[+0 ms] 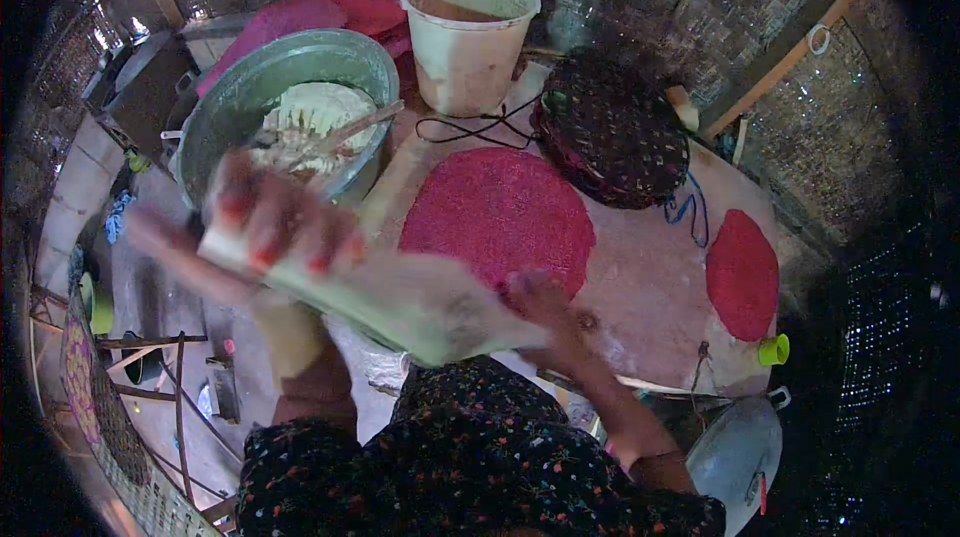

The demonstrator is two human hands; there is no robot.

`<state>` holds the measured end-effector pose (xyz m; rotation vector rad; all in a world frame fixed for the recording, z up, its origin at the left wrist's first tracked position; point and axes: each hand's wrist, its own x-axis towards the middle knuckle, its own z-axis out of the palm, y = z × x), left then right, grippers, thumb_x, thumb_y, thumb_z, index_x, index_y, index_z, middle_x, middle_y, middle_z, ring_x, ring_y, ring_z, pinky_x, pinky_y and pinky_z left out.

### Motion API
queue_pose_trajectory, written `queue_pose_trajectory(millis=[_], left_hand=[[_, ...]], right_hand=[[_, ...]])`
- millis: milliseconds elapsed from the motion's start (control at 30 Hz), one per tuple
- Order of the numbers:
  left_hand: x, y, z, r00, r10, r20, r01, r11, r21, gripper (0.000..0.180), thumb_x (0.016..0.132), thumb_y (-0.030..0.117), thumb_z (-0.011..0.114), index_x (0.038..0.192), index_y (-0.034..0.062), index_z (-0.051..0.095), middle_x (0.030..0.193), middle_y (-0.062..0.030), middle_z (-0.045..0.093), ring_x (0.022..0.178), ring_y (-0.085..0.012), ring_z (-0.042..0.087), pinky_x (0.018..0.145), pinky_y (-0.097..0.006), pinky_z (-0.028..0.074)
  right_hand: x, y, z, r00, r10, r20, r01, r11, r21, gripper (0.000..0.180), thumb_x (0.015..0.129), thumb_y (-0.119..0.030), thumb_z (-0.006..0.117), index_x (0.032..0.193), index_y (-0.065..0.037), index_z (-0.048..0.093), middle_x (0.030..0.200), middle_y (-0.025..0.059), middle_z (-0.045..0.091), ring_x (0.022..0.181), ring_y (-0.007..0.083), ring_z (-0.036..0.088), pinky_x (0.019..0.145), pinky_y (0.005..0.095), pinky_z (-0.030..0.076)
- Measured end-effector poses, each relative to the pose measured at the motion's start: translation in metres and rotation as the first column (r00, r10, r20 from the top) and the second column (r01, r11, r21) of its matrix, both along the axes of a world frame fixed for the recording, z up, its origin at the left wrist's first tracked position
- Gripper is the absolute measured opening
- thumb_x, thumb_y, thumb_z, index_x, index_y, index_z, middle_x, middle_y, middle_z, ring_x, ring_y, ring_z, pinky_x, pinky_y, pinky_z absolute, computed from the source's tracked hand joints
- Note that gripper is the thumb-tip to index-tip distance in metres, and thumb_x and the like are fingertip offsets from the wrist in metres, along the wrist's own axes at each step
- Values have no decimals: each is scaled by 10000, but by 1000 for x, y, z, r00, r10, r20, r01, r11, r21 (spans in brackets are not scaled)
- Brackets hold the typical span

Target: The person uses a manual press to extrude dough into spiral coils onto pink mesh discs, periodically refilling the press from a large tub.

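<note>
Between my two hands is a pale greenish-white flat piece (400,302), smeared by motion, so I cannot tell its material. My left hand (270,222) is closed over its left edge, fingers wrapped on top. At its right end, my right hand (548,312) is closed on the piece, also blurred. Just beyond the left hand stands a large green basin (270,52) holding white flour or dough (325,107) and a wooden stick (365,125). A round pink-red flat sheet (500,217) lies on the table behind the held piece, partly covered by it.
A white bucket (465,62) stands at the back, near a dark woven round basket (612,132). More pink-red sheets lie at the back left, and one red sheet (742,275) at the right. A yellow-green cup (773,350) and a metal pan (738,457) are at the right edge.
</note>
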<state>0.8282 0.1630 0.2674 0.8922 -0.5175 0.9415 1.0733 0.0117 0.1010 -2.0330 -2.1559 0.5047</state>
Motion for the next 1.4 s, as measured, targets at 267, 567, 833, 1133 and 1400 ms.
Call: queue_pose_trajectory(millis=[267,567,833,1133,1400], left_hand=[[-93,-35,-1,967,209,-146,-188,972,144,618,806,647,405,757,48,550,594,-117,601,528,-323,602,565,-511,504],[-83,-33,-16,981,130,-146,-100,976,194,609,812,638,406,744,50,548,580,-119,599,518,-321,603,548,-506,508],[-70,-17,-25,991,31,-131,-2,977,215,601,818,630,406,732,52,546,567,-121,597,509,-320,605,533,-501,511],[-68,-25,-16,983,32,-179,8,975,220,598,826,624,395,726,54,545,536,-120,588,486,-309,604,503,-508,510],[-45,-12,-20,985,-20,-174,54,980,193,609,825,626,393,717,49,556,485,-113,563,460,-310,595,501,-514,507]], right_hand=[[-35,-5,-40,984,59,-166,-51,997,56,479,806,-225,548,1236,-44,439,1201,204,478,1102,350,460,939,425,354],[53,-20,41,178,-313,-933,809,587,-42,357,878,-235,506,1136,11,512,1053,142,589,925,236,559,837,348,426],[117,-72,-77,78,-459,-885,891,429,-145,321,855,-85,463,1157,26,481,1061,106,565,933,209,547,824,335,421],[113,-76,-82,157,-542,-826,904,415,-100,279,835,-63,458,1094,-1,542,960,78,600,848,170,536,761,297,417],[111,-59,-84,368,-590,-719,888,453,82,336,806,-75,518,1129,14,495,1030,189,566,932,328,541,815,390,419]])
